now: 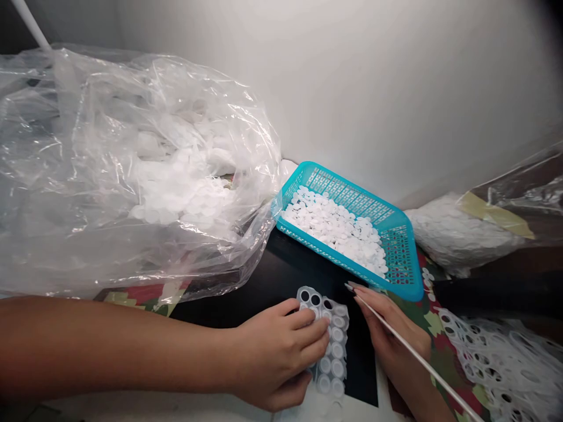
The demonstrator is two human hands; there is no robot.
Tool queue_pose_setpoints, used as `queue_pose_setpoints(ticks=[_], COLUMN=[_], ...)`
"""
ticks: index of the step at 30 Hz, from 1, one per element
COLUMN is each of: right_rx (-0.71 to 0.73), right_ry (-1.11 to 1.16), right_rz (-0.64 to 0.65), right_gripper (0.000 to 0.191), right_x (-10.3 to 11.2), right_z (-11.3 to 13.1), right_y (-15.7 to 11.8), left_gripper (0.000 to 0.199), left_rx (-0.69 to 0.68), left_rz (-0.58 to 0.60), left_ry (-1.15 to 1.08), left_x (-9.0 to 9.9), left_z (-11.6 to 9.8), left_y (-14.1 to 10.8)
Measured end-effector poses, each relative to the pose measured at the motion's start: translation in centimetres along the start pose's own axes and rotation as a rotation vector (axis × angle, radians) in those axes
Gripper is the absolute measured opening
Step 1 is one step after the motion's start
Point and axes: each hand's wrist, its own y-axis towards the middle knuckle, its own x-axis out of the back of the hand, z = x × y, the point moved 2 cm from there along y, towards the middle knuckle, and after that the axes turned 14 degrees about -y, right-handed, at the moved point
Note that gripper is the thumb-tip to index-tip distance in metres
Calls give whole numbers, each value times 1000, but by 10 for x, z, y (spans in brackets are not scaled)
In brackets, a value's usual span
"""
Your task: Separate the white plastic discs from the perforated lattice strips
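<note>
My left hand [285, 351] lies over a translucent plastic sheet [336, 350] set with rows of small round white pieces. Its fingers are bent and hold the sheet against a black board [246, 293]; part of the sheet is hidden under them. Several round holes at the sheet's far end show dark. To the right of the sheet, my right hand [391, 334] pinches a long thin white stick [417, 356], which slants down to the lower right. The tip by the fingertips is too small to make out. A blue plastic basket [352, 184] holds many small white discs [336, 228] beyond this hand.
A big clear plastic bag [109, 176] with white pieces inside fills the left. Punched-out sheets with holes [501, 357] are heaped at lower right. Behind them sits a filled bag [461, 228] with yellow tape. A pale wall [373, 88] stands behind; camouflage-patterned cloth [453, 357] shows beneath.
</note>
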Motion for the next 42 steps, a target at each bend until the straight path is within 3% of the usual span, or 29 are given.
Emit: queue_pose_setpoints(ticks=[4,8,11,19,33,37,42], right_rx=[34,262,334,249,291,337,286], right_ry=[-25,114,175,241,213,198,144], right_rz=[-38,150,190,288,246,213,197], right_gripper=[16,26,32,23,22,31,37], right_x=[9,4,0,2,3,2,-2], right_z=[-6,-4,-2,-2,1,0,-3], right_y=[2,-5,-12,-4,0,-7,-13], left_gripper=[45,45,45,46,46,46,44], left_rx=[-6,1,3,8,11,12,-4], left_rz=[-10,-24,-32,-24,-17,-6,-10], left_ry=[-3,-8,-10,-17,0,-6,14], left_x=[0,0,0,0,0,0,3], left_z=[1,1,1,1,1,1,0], left_y=[0,0,1,0,0,0,0])
